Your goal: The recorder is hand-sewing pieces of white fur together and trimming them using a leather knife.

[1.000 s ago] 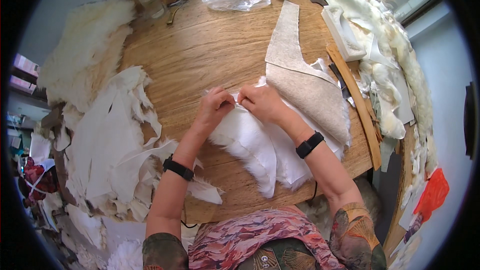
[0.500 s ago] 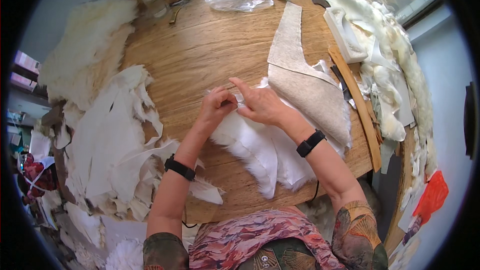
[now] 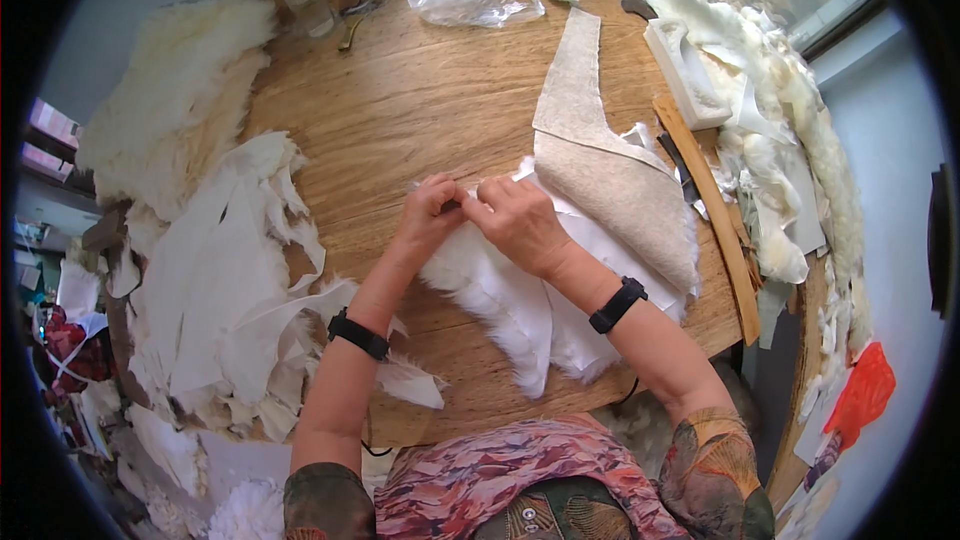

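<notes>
White piece (image 3: 512, 290), fur-fringed; long axis slanting rightward, near tip toward wearer. Left hand (image 3: 432, 205) pinches far end; right hand (image 3: 518, 225), hold unclear.

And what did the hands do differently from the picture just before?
The right hand had its index finger sticking out; now that finger has curled in, up close to the left hand. The left hand stayed at the top edge of the white fur-edged piece. The beige felt-like piece stayed put.
</notes>
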`<control>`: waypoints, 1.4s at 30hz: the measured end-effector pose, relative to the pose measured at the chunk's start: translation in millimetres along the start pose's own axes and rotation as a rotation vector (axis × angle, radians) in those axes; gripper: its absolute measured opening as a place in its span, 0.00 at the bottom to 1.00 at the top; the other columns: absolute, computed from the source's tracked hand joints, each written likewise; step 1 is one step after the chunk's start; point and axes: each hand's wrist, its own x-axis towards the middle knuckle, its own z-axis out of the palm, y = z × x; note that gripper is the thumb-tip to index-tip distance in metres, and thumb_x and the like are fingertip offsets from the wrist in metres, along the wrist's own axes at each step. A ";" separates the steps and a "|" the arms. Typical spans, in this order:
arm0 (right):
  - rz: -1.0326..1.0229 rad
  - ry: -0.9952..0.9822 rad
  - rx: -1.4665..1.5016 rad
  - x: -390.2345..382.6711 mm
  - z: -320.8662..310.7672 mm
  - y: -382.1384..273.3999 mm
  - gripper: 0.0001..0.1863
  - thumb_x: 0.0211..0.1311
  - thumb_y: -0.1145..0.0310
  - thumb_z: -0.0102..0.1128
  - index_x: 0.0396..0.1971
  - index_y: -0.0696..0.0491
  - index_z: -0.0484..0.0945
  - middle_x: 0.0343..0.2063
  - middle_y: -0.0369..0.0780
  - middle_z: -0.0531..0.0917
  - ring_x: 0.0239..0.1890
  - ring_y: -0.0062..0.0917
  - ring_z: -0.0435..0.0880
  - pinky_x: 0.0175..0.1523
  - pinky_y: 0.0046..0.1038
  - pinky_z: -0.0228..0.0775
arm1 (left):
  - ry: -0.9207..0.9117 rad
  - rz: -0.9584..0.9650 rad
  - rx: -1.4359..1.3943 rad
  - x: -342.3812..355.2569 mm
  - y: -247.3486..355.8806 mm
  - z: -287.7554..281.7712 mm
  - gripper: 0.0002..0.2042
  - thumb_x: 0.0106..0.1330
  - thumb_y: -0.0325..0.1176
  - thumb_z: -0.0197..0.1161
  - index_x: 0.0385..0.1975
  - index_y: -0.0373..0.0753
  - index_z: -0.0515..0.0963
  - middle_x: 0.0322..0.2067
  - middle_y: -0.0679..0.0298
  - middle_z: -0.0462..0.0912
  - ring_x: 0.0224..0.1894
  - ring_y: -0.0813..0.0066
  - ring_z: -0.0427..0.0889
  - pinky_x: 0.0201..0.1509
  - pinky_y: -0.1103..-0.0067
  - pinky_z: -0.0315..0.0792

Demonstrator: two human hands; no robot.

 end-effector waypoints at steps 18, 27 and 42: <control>0.920 0.068 1.601 -32.6 -93.3 -3.9 0.08 0.68 0.67 0.53 0.38 0.56 0.70 0.24 0.38 0.81 0.25 0.17 0.80 0.27 0.18 0.71 | -0.044 0.037 0.025 -5.0 7.1 -1.8 0.07 0.53 0.19 0.65 0.31 0.35 0.78 0.31 0.65 0.72 0.38 0.74 0.75 0.38 0.79 0.70; 0.661 -0.387 1.274 -82.9 -155.0 -48.3 0.07 0.60 0.75 0.60 0.37 0.58 0.76 0.23 0.34 0.81 0.22 0.11 0.77 0.27 0.16 0.65 | -0.008 0.127 0.293 -1.3 30.1 -0.4 0.06 0.51 0.21 0.66 0.26 0.38 0.79 0.30 0.61 0.75 0.37 0.61 0.76 0.42 0.73 0.71; 0.624 -0.346 1.331 -76.1 -161.3 -59.2 0.03 0.62 0.74 0.59 0.34 0.56 0.76 0.26 0.35 0.83 0.26 0.16 0.80 0.30 0.18 0.70 | 0.324 0.154 0.435 -6.1 63.9 4.7 0.09 0.45 0.22 0.69 0.27 0.37 0.78 0.36 0.59 0.79 0.42 0.58 0.76 0.46 0.69 0.69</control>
